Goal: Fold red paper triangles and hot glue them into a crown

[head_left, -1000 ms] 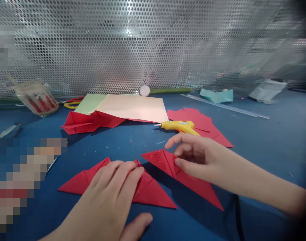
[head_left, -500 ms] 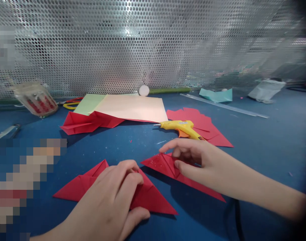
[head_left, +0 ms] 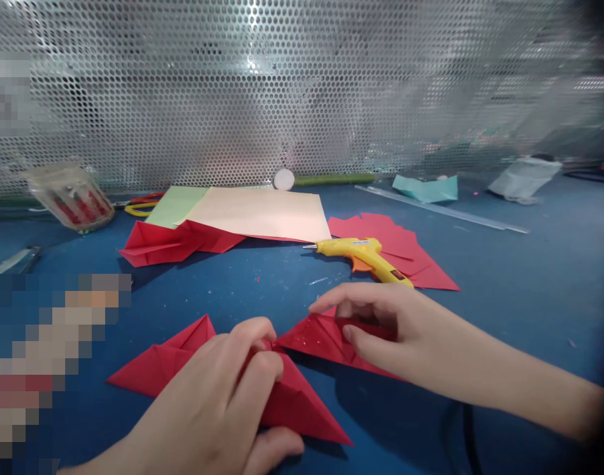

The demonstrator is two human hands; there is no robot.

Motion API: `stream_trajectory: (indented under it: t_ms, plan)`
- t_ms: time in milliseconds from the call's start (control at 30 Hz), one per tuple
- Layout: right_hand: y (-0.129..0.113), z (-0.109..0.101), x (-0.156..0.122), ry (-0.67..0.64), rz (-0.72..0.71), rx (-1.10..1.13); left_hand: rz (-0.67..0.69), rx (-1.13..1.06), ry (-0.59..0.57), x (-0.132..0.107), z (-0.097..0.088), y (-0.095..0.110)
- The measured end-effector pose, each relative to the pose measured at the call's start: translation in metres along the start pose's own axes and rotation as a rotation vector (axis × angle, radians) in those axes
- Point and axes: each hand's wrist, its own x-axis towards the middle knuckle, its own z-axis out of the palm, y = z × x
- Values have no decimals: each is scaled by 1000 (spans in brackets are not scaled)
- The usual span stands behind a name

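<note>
My left hand [head_left: 217, 402] presses on a red folded paper piece [head_left: 168, 359] lying on the blue table, fingers curled and pinching its upper edge. My right hand [head_left: 381, 323] pinches a second red folded triangle [head_left: 314, 336] with glitter on it, thumb under and fingers over, its tip touching the left piece near my left fingertips. A yellow glue gun [head_left: 364, 256] lies just behind my right hand, nozzle pointing left.
Behind lie a cream sheet [head_left: 262, 212] over a green one, more red folded pieces [head_left: 173, 241], red sheets [head_left: 401, 244], scissors [head_left: 141, 204], a plastic jar [head_left: 74, 196], a teal paper [head_left: 425, 188] and a perforated metal wall [head_left: 302, 86]. A black cord [head_left: 460, 429] runs near my right forearm.
My right hand has drawn the glittered triangle leftward to meet the left piece. My left fingers have curled from flat into a pinch, lifting that piece's edge.
</note>
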Motion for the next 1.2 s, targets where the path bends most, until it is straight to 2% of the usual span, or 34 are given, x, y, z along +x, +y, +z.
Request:
stream_trajectory:
  t_ms: [100,267,367,533,767,1033,1200]
  plan:
    - [-1,0,-1,-28,-1,33,-88,-17,45,-2,3,2]
    - [-3,3,-2,-52,-30,43,-101,-1,95,-2,5,6]
    - [-4,6,-3,-43,-58,35,-49,61,88,-4,3,6]
    - [-5,6,-6,-65,-82,33,138,181,23,-9,-1,0]
    - [0,5,-4,-21,-47,-20,199,291,-30,-5,-5,-1]
    - [2,4,1,-1,-56,-32,128,232,99,4,-4,3]
    - [1,6,-3,-8,-97,-16,182,288,187,2,-2,4]
